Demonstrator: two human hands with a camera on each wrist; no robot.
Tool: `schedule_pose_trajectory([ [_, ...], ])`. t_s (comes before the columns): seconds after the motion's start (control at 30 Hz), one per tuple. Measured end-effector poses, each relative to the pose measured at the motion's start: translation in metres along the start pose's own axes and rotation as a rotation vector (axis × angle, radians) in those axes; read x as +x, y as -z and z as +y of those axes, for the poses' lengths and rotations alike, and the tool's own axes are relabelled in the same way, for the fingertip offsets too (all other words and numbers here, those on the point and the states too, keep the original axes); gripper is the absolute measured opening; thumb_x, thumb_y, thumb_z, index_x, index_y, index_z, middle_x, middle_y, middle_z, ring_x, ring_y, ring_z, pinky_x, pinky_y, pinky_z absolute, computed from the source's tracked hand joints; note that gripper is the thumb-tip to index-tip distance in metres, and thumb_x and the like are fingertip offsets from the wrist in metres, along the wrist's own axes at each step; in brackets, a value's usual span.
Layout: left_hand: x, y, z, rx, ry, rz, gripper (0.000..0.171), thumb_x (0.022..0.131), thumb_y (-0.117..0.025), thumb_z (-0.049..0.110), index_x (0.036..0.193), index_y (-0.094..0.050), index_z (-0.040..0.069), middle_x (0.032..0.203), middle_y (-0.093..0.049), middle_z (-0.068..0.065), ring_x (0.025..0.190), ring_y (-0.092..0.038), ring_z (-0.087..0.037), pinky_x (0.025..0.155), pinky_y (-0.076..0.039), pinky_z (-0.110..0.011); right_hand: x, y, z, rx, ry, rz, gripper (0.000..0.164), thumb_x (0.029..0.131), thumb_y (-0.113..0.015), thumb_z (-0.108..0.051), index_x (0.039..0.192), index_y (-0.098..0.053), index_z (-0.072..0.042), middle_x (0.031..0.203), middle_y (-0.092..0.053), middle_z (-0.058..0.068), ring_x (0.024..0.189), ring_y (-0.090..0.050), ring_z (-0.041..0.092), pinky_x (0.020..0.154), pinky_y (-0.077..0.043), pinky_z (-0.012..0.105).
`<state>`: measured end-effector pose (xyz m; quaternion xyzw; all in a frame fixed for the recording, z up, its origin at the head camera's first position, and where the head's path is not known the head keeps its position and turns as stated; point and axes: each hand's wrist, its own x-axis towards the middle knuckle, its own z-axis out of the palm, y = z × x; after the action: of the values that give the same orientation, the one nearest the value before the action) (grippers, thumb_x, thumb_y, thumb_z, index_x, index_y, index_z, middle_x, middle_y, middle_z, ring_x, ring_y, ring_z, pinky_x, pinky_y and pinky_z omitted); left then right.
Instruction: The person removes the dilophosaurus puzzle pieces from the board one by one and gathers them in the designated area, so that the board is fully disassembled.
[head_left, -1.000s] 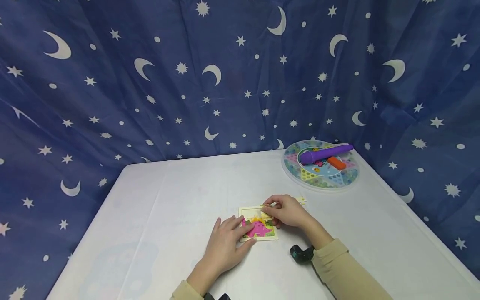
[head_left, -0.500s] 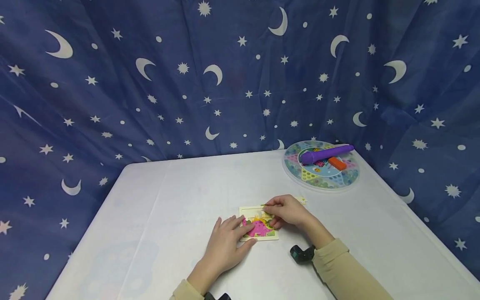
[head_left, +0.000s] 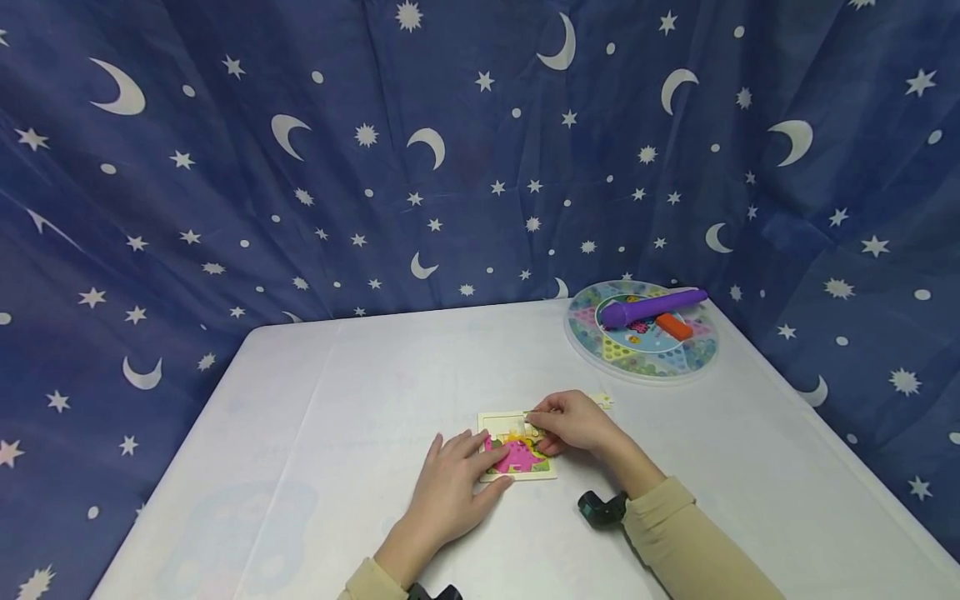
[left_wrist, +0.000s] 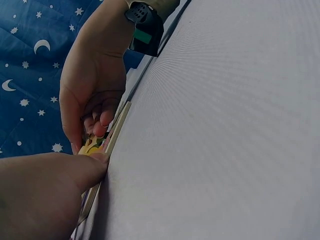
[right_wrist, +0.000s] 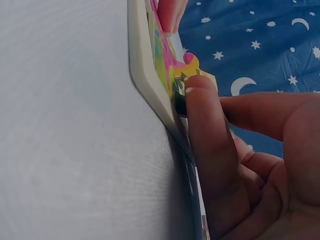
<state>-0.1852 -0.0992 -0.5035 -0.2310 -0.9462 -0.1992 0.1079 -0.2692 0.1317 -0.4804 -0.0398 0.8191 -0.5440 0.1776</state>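
Note:
A small jigsaw puzzle with a cream frame (head_left: 501,415) and a pink dinosaur picture (head_left: 516,457) lies on the white table. My left hand (head_left: 447,492) rests on its left side, fingers stretched over the picture and thumb at the front edge. With thumb and fingers, my right hand (head_left: 576,423) pinches a yellow puzzle piece (right_wrist: 192,64) over the puzzle's right part. That piece shows a pink patch at its knob in the right wrist view, and the fingers cover much of it. The upper part of the frame shows bare, pale backing.
Just behind my right hand lies a loose cream puzzle piece (head_left: 602,401). A round, colourful game board (head_left: 588,357) stands at the back right, bearing a purple toy microphone (head_left: 645,309) and an orange block (head_left: 673,326). A blue star-and-moon curtain (head_left: 465,167) hangs behind the table.
My right fingers have shifted slightly at the puzzle's right side, and the pinched piece has tilted a little. The left hand stays in place.

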Motion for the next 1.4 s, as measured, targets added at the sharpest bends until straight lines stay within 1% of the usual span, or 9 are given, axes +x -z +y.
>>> schedule_pose_trajectory([
  [0.27,0.000,-0.001,0.000,0.000,-0.005,0.005,0.044,0.097,-0.066,0.051,0.133,-0.071,0.028,0.141,-0.062,-0.007,0.134,-0.052,-0.035,0.111,-0.028,-0.071,-0.001,-0.001,-0.001,-0.068,0.040,0.015,0.012,0.099,-0.069,-0.020,0.101,-0.068,-0.008,0.070,-0.069,0.009,0.057,-0.070,0.020,0.055,-0.060,0.034],
  [0.5,0.000,-0.001,0.000,-0.003,-0.001,-0.001,0.044,0.097,-0.066,0.052,0.134,-0.071,0.029,0.141,-0.061,-0.007,0.134,-0.052,-0.035,0.111,-0.027,-0.071,-0.001,0.000,0.001,-0.131,0.083,0.009,0.011,0.103,-0.065,-0.024,0.107,-0.063,-0.014,0.067,-0.068,0.008,0.054,-0.069,0.022,0.052,-0.059,0.034],
  [0.7,0.001,-0.001,-0.001,-0.001,-0.001,-0.003,0.044,0.097,-0.065,0.052,0.134,-0.071,0.029,0.142,-0.061,-0.007,0.133,-0.053,-0.035,0.111,-0.027,-0.071,-0.002,-0.001,-0.001,-0.130,0.099,0.023,0.010,0.103,-0.066,-0.025,0.108,-0.063,-0.017,0.068,-0.068,0.008,0.054,-0.069,0.023,0.051,-0.059,0.035],
  [0.9,0.000,-0.001,-0.001,0.004,-0.004,-0.003,0.044,0.097,-0.065,0.052,0.134,-0.071,0.029,0.142,-0.061,-0.006,0.134,-0.052,-0.034,0.111,-0.027,-0.071,-0.004,-0.002,-0.003,-0.122,0.091,0.074,0.012,0.099,-0.071,-0.026,0.107,-0.067,-0.018,0.072,-0.068,0.007,0.053,-0.069,0.024,0.050,-0.059,0.037],
  [1.03,0.000,-0.001,0.000,0.004,-0.014,0.005,0.043,0.097,-0.065,0.052,0.133,-0.071,0.028,0.141,-0.062,-0.007,0.133,-0.053,-0.035,0.111,-0.027,-0.072,-0.004,0.000,-0.003,-0.124,0.092,0.098,0.014,0.098,-0.072,-0.029,0.106,-0.069,-0.019,0.073,-0.068,0.006,0.051,-0.067,0.024,0.049,-0.058,0.036],
  [1.1,0.000,-0.001,-0.001,0.004,-0.015,0.006,0.043,0.097,-0.065,0.051,0.133,-0.071,0.028,0.141,-0.062,-0.007,0.133,-0.053,-0.035,0.111,-0.028,-0.072,-0.005,0.005,-0.003,-0.101,0.100,0.099,0.017,0.097,-0.073,-0.032,0.107,-0.070,-0.019,0.075,-0.070,0.008,0.051,-0.066,0.025,0.049,-0.058,0.036],
  [1.17,0.000,-0.001,-0.001,0.002,-0.015,0.007,0.043,0.097,-0.065,0.051,0.133,-0.071,0.028,0.141,-0.062,-0.007,0.133,-0.053,-0.035,0.111,-0.028,-0.071,-0.005,0.013,-0.002,-0.074,0.124,0.126,0.021,0.097,-0.073,-0.034,0.109,-0.071,-0.017,0.083,-0.071,0.010,0.053,-0.066,0.024,0.048,-0.057,0.036],
  [1.3,-0.001,-0.001,-0.001,-0.004,-0.013,0.010,0.043,0.097,-0.066,0.051,0.133,-0.071,0.028,0.141,-0.061,-0.007,0.134,-0.053,-0.034,0.111,-0.027,-0.071,-0.007,0.038,0.003,-0.020,0.149,0.242,0.030,0.099,-0.071,-0.036,0.115,-0.072,-0.011,0.099,-0.069,0.014,0.059,-0.062,0.021,0.050,-0.054,0.034],
  [1.4,-0.001,-0.001,-0.002,-0.005,-0.014,0.016,0.043,0.097,-0.066,0.050,0.133,-0.071,0.028,0.141,-0.062,-0.007,0.133,-0.053,-0.034,0.111,-0.028,-0.071,-0.010,0.057,0.008,-0.025,0.133,0.313,0.034,0.102,-0.065,-0.036,0.123,-0.070,-0.010,0.099,-0.063,0.018,0.060,-0.055,0.021,0.050,-0.049,0.032],
])
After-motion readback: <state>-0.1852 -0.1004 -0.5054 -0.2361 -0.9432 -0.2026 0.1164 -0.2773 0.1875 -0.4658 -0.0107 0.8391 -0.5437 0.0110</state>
